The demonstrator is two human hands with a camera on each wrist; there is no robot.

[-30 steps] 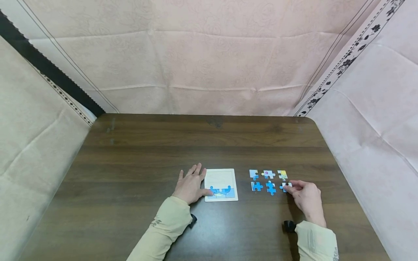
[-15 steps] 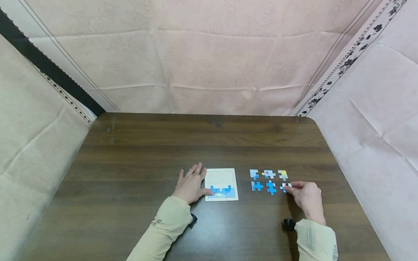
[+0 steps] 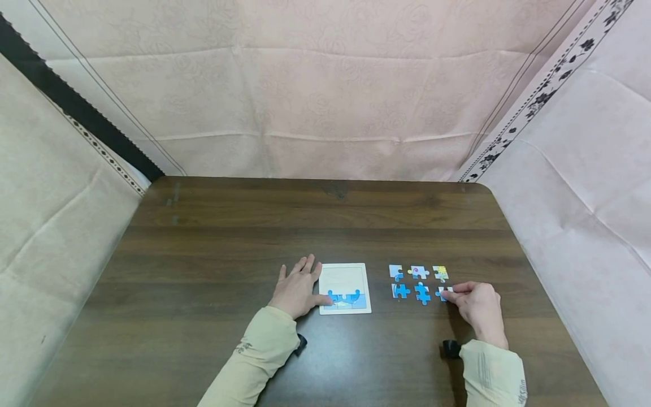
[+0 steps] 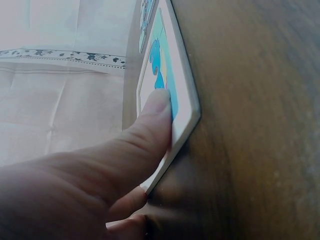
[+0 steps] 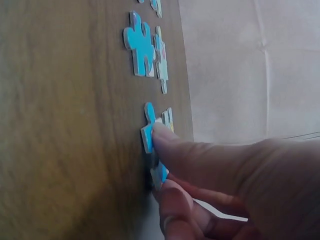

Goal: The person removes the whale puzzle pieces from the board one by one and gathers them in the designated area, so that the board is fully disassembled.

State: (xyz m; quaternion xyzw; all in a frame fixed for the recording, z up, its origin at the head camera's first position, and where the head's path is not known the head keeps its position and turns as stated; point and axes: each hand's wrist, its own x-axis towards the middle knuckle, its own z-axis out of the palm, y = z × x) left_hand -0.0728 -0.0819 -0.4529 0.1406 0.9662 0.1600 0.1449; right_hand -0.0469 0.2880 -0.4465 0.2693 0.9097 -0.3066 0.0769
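My left hand point(image 3: 297, 291) lies at the left side of a square white puzzle board point(image 3: 346, 278), its fingers spread. The thumb presses on the board's lower left corner, over blue pieces point(image 3: 351, 301) set along the bottom; in the left wrist view the thumb point(image 4: 157, 107) rests across the rim point(image 4: 186, 95). To the right, my right hand point(image 3: 478, 310) pinches a blue and white jigsaw piece point(image 5: 148, 136) between thumb and fingers. This piece is at the right end of the lower row, low over the table or on it; I cannot tell which. The fingers hide part of it.
Several loose jigsaw pieces lie in two rows on the brown wooden table point(image 3: 244, 237), among them a yellow and blue one point(image 3: 440, 272) and a blue one point(image 3: 422, 293). Pale patterned cloth point(image 3: 325, 113) hangs behind the table and along both sides.
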